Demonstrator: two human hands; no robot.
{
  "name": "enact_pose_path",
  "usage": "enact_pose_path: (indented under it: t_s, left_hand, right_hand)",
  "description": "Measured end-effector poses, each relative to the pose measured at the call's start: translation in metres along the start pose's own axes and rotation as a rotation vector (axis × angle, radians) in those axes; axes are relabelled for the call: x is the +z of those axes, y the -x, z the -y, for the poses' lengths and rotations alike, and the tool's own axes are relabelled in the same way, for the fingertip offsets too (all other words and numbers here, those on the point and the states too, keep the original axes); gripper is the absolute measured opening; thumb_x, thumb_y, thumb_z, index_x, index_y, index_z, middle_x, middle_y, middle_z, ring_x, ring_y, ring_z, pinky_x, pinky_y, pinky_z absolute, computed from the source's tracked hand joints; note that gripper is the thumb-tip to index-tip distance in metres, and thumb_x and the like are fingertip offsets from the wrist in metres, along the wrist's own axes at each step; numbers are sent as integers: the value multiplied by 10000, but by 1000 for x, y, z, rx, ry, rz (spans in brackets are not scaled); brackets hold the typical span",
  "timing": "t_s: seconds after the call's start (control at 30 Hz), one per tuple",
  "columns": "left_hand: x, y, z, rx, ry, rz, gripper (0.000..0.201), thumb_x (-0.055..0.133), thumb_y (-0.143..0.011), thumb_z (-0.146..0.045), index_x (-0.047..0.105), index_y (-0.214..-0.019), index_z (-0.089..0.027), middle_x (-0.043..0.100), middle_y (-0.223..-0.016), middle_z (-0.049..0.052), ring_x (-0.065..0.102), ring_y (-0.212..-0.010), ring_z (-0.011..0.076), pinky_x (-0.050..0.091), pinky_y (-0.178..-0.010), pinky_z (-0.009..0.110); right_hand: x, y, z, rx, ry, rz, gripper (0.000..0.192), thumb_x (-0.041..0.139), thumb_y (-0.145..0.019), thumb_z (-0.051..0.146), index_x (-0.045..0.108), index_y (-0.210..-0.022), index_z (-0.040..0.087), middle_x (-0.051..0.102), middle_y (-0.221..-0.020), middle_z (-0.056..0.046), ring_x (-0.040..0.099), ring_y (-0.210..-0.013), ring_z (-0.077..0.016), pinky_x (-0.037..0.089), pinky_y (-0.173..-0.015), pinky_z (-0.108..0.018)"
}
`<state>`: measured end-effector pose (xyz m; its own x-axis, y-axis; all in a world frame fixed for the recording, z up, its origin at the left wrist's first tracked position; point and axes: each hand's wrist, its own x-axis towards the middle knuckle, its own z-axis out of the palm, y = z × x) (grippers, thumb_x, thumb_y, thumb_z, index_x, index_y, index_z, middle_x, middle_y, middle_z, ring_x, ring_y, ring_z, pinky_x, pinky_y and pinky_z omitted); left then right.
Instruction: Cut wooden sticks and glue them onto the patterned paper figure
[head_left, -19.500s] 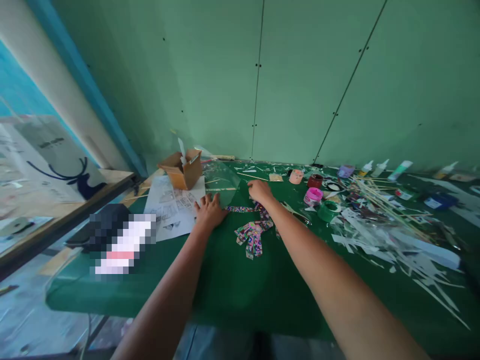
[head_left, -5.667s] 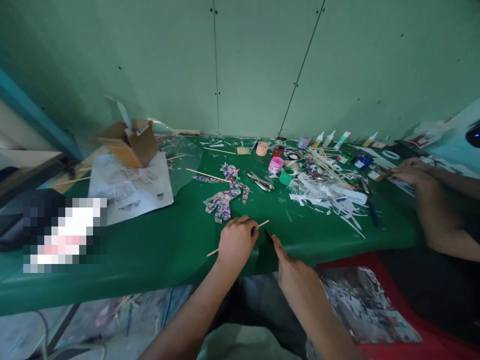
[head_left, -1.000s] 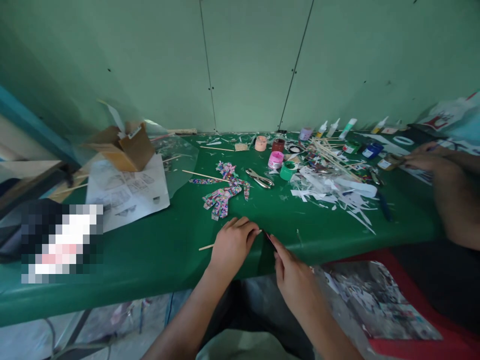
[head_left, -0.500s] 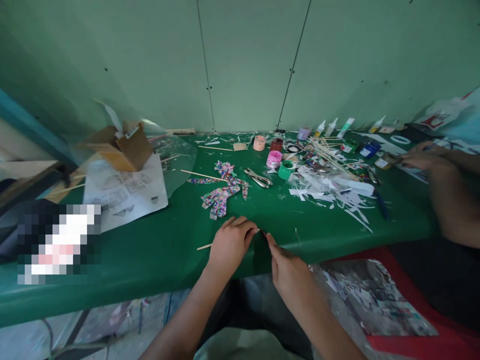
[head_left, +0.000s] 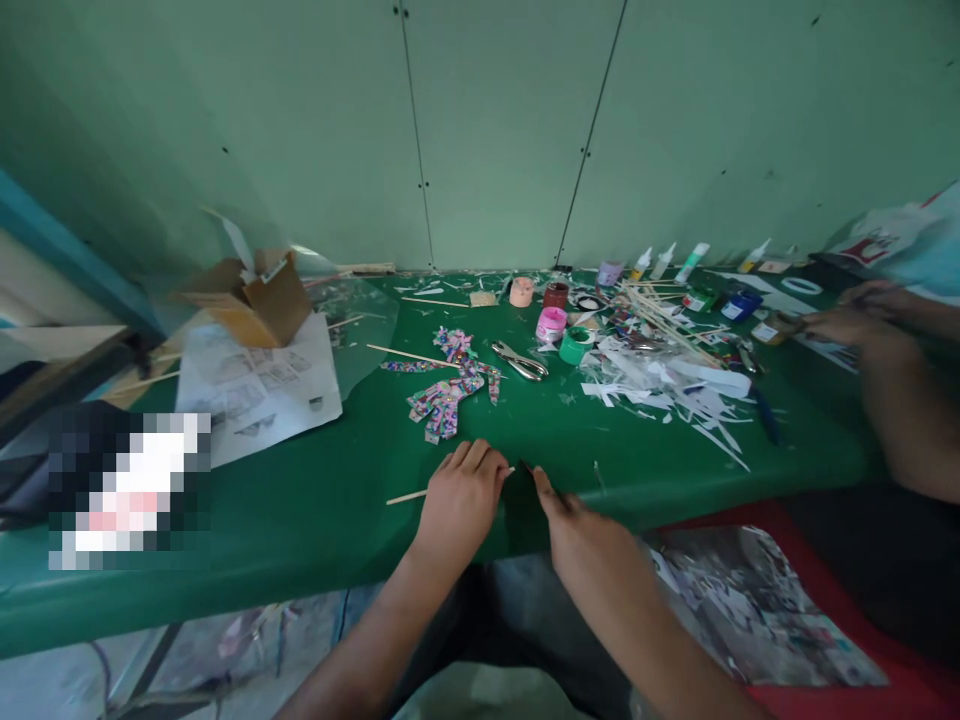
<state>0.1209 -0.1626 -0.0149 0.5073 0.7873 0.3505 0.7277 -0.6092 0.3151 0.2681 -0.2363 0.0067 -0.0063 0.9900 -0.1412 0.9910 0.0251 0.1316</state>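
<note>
By the worktop's front edge (head_left: 300, 545), left hand (head_left: 463, 492) clasped a stick (head_left: 407, 496), right hand (head_left: 581, 530) seemingly a tool (head_left: 528, 467); a figure (head_left: 442, 398) lay beyond.

1 view: head cam, worn on person's head, facing fwd & down. Looks from above/behind, over both forearms (head_left: 382, 625); L fingers (head_left: 480, 460) & R fingers (head_left: 547, 492) are fairly near, approx. ctr, bit low. Table (head_left: 300, 530) spreads either side of fingers; wall (head_left: 487, 120) faces cam beyond them. Lap (head_left: 517, 605), close to lens, below fingers. Wide FOV: co-worker's arm (head_left: 904, 400) shows far R of fingers.
</note>
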Motion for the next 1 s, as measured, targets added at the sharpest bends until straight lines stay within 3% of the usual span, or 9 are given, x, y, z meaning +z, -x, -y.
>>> enact_pose_path:
  t_s: [0.1,0.23,0.4,0.5,0.7,0.87,1.0]
  left_hand:
    - [-11,-1,3,21,106,-25,177,407,-934,-233,560,-860,-182,607,-861,41,555,-811,174,441,-721,313]
    - [-36,4,4,14,390,-126,153,370,-942,-215,518,-914,-189,598,-808,23,554,-734,137,434,-674,266]
    - [-58,13,-7,59,716,-275,202,343,-952,-242,534,-909,-191,550,-754,20,490,-677,121,396,-649,254]
    - [-65,15,-14,42,816,-310,234,337,-955,-267,529,-848,-188,497,-686,13,444,-649,126,365,-618,258]
    - [-76,17,-23,17,882,-235,257,333,-956,-307,501,-806,-183,451,-655,8,406,-604,118,320,-564,257]
    - [-73,13,-28,38,889,-68,245,344,-947,-314,433,-757,-187,384,-613,-28,336,-520,85,270,-504,233]
    - [-64,4,-27,128,802,41,255,474,-880,-377,377,-733,-193,336,-579,-58,304,-484,69,230,-481,226]
  right_hand:
    - [4,-8,-23,76,-1,-28,621,434,-832,58,375,-1421,246,681,-980,-116,677,-616,-162,486,-471,-200]
    - [7,-14,-46,179,-48,-214,541,433,-879,136,413,-1398,287,681,-928,-69,646,-579,-142,423,-402,-186]
    - [-1,-8,-42,38,-381,-573,355,397,-945,286,564,-1255,238,680,-972,-69,668,-687,-158,488,-500,-215]
    - [-11,-1,-34,-97,-633,-659,312,407,-947,298,569,-1198,207,678,-1005,-82,673,-808,-172,528,-636,-234]
    - [-30,18,-21,-195,-894,-579,255,415,-937,269,476,-1178,211,667,-969,-66,660,-851,-150,528,-713,-219]
    - [-48,17,-18,-370,-825,-580,299,418,-934,249,508,-1219,236,676,-1032,-67,660,-923,-155,525,-793,-238]
    - [-56,11,-23,-447,-764,-604,285,433,-929,213,575,-1175,232,697,-930,-51,668,-817,-136,526,-726,-221]
